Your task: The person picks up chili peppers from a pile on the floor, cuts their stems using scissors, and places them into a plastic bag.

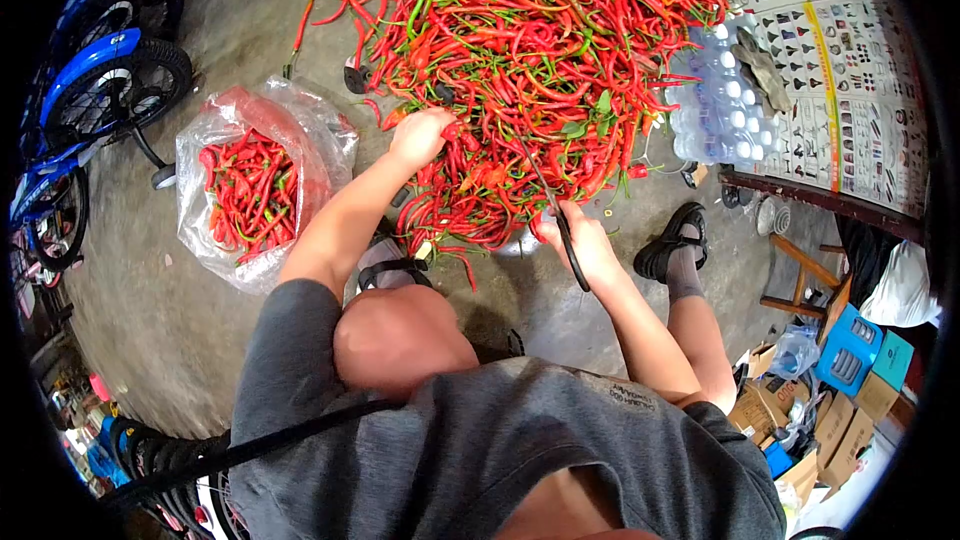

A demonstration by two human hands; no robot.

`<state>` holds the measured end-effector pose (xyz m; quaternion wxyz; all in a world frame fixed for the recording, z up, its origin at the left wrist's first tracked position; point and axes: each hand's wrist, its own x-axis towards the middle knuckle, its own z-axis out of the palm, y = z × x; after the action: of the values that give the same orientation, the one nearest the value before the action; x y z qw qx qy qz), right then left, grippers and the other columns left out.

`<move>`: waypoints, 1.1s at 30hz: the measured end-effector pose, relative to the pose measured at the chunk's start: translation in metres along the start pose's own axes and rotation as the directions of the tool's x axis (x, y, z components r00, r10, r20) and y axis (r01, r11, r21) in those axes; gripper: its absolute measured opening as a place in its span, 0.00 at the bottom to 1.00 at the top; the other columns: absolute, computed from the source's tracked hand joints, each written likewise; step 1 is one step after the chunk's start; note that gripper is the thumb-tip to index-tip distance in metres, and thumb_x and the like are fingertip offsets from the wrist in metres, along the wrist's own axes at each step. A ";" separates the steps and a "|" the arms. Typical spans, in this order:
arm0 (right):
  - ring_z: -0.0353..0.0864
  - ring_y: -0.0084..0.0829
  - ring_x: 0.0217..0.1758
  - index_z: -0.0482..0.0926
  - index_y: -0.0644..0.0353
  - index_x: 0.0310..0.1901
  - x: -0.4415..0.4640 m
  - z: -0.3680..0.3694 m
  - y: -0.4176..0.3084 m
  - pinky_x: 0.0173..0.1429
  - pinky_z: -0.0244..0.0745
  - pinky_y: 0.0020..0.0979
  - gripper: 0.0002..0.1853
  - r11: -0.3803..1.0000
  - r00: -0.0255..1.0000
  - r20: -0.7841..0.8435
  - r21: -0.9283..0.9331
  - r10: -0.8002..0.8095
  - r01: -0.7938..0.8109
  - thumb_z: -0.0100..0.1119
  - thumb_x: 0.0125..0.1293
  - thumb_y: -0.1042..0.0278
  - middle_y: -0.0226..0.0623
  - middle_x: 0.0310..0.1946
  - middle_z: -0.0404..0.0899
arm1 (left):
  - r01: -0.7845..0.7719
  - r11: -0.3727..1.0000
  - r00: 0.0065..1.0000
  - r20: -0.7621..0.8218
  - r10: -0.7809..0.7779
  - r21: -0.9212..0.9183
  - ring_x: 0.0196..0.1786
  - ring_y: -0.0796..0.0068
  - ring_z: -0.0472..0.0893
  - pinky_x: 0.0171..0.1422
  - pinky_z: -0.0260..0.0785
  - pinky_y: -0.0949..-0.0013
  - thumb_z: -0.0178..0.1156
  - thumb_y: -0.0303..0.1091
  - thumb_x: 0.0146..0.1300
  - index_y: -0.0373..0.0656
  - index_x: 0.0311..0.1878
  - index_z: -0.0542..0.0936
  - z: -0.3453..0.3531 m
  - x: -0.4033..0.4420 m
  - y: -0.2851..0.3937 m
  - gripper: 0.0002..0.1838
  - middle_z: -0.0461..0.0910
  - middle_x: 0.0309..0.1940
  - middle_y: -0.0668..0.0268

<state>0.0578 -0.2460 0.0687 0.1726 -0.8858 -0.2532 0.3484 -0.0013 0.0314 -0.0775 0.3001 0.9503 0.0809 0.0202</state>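
A large heap of red chili peppers (540, 30), many with green stems, lies on the floor in front of me. My left hand (422, 138) is at the heap's near left side, fingers closed, with red chili pepper showing at the fingertips. At the near right edge, my right hand (588, 248) is closed around something red that looks like a chili pepper, mostly hidden. A dark, narrow curved strip (570, 245) passes across this hand; whether it is gripped I cannot tell.
A clear plastic bag (195, 205) of red chilies stands left of my left arm. Wrapped plastic bottles (725, 100) and a printed sheet (860, 70) are right of the heap. Blue-framed bicycles (90, 50) stand far left. Cardboard boxes (840, 435) and a wooden stool (805, 265) are at right.
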 end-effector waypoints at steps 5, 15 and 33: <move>0.78 0.54 0.39 0.67 0.65 0.50 -0.001 -0.006 -0.021 0.42 0.72 0.46 0.34 0.998 0.999 -0.004 -0.060 -0.036 0.035 0.59 0.54 0.40 0.55 0.30 0.78 | 0.030 0.883 0.953 -0.254 -0.168 -0.469 0.45 0.63 0.77 0.46 0.69 0.66 0.60 0.32 0.56 0.37 0.41 0.79 -0.021 -0.007 0.019 0.11 0.75 0.42 0.63; 0.79 0.53 0.39 0.68 0.66 0.50 0.000 -0.011 -0.046 0.41 0.73 0.45 0.37 0.966 0.981 -0.070 -0.198 -0.183 0.166 0.61 0.50 0.38 0.55 0.34 0.78 | 0.281 0.113 0.922 0.236 -0.308 -0.953 0.35 0.83 0.77 0.43 0.70 0.76 0.64 0.26 0.55 0.37 0.42 0.79 -0.056 -0.018 0.063 0.11 0.80 0.33 0.71; 0.79 0.52 0.32 0.71 0.64 0.39 -0.002 -0.011 -0.051 0.37 0.72 0.46 0.31 0.978 0.990 -0.011 -0.151 -0.144 0.140 0.58 0.53 0.38 0.51 0.22 0.76 | 0.302 0.126 0.922 0.256 -0.292 -0.945 0.40 0.80 0.79 0.50 0.70 0.74 0.65 0.27 0.54 0.36 0.43 0.80 -0.054 -0.022 0.062 0.13 0.81 0.37 0.67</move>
<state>0.0476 -0.2074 0.1022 0.1328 -0.8798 -0.3394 0.3052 -0.0191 0.0084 0.0026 0.8288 0.5079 0.2347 0.0029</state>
